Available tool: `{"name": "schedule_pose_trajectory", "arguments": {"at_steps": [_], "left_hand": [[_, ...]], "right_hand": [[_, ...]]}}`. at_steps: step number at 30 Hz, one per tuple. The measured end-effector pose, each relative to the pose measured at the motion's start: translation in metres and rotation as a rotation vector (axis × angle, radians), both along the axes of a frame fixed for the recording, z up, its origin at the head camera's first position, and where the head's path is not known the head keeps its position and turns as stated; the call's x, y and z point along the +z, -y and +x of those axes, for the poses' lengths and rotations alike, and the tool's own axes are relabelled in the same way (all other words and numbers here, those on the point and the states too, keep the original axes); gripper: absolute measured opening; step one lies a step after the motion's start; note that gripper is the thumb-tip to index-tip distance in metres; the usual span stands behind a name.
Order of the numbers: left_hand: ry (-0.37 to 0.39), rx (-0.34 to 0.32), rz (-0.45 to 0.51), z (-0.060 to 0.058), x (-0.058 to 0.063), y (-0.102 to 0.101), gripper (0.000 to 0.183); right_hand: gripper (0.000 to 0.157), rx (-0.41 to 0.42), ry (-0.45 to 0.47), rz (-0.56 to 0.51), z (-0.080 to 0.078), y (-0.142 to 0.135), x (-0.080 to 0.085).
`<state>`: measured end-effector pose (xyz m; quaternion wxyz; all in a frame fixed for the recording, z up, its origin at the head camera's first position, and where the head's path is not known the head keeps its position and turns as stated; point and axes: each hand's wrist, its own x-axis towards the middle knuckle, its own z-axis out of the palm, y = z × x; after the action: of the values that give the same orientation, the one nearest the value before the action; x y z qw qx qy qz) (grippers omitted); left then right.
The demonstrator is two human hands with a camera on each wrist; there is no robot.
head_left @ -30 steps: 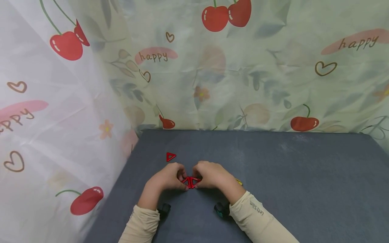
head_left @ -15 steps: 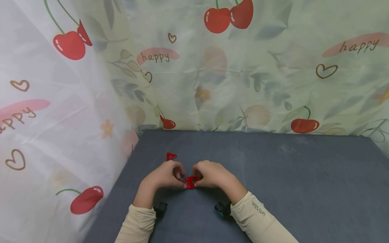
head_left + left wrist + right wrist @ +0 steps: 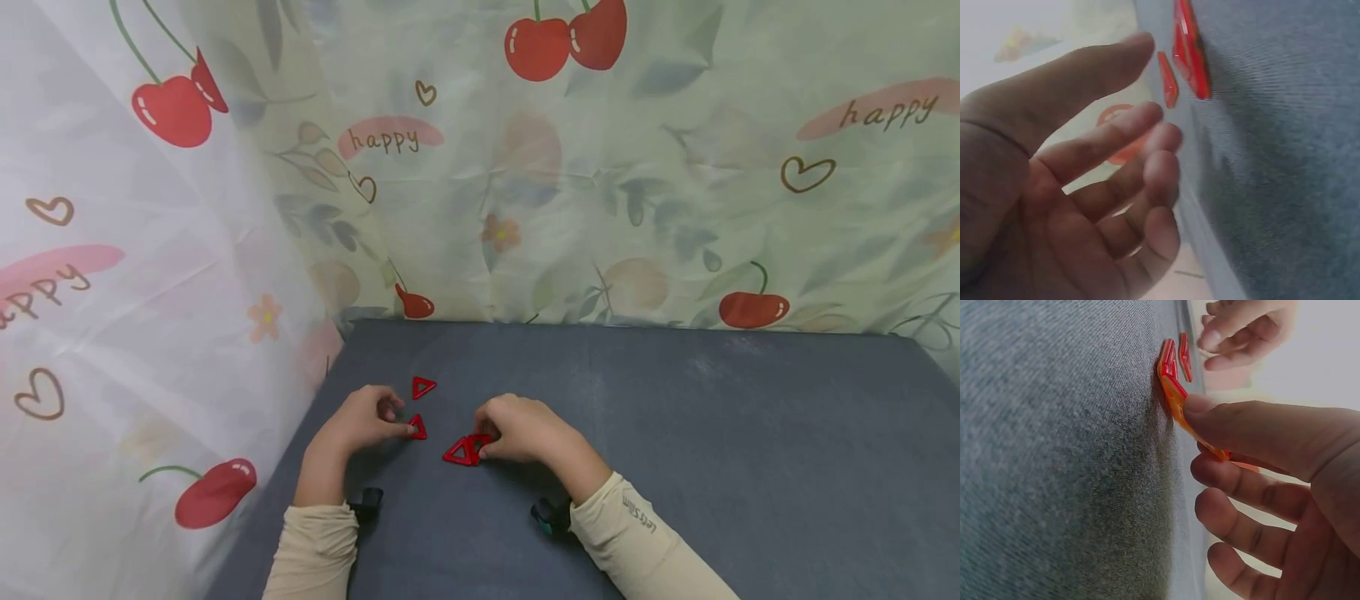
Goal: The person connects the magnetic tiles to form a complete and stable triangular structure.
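Note:
Two red triangular magnetic tiles (image 3: 460, 452) stand edge to edge, at an angle to each other, low over the table. My right hand (image 3: 521, 429) pinches the right-hand tile (image 3: 1174, 394) between thumb and forefinger, partly covering it. Its other fingers curl loosely. To the left, my left hand (image 3: 367, 419) has its thumb tip beside a loose red triangle (image 3: 417, 427). In the left wrist view its thumb and fingers are spread apart around nothing, with red tiles (image 3: 1190, 53) beyond them. Another red triangle (image 3: 422, 387) lies flat farther back.
The dark grey table (image 3: 712, 450) reaches to a patterned curtain (image 3: 637, 167) at the back. A second curtain side (image 3: 150, 333) borders the left edge. Black wrist cameras (image 3: 551, 515) hang under both wrists.
My left hand has let go of the joined tiles and moved left, beside a loose red triangle. The right hand keeps its pinch in nearly the same place.

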<state>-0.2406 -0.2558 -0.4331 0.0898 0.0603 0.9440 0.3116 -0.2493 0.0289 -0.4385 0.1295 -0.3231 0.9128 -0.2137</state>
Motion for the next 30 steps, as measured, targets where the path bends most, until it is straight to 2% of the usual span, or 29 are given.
{"name": "schedule_pose_trajectory", "arguments": {"at_steps": [4,11,19,30], "left_hand": [[0.026,-0.004,-0.023,-0.001,-0.004,-0.003,0.039],[0.017,-0.004,-0.031,-0.002,-0.01,-0.014,0.035],[0.038,0.013,0.016,0.0,-0.009,-0.018,0.036],[0.012,0.0,0.038,-0.003,-0.01,-0.019,0.029]], "right_hand": [[0.02,-0.004,-0.002,-0.013,0.0,-0.001,0.0],[0.019,-0.007,-0.001,-0.014,0.001,-0.001,0.0],[0.017,-0.005,-0.001,-0.008,0.0,0.0,-0.001],[0.018,-0.003,-0.013,-0.001,-0.001,0.0,-0.001]]}}
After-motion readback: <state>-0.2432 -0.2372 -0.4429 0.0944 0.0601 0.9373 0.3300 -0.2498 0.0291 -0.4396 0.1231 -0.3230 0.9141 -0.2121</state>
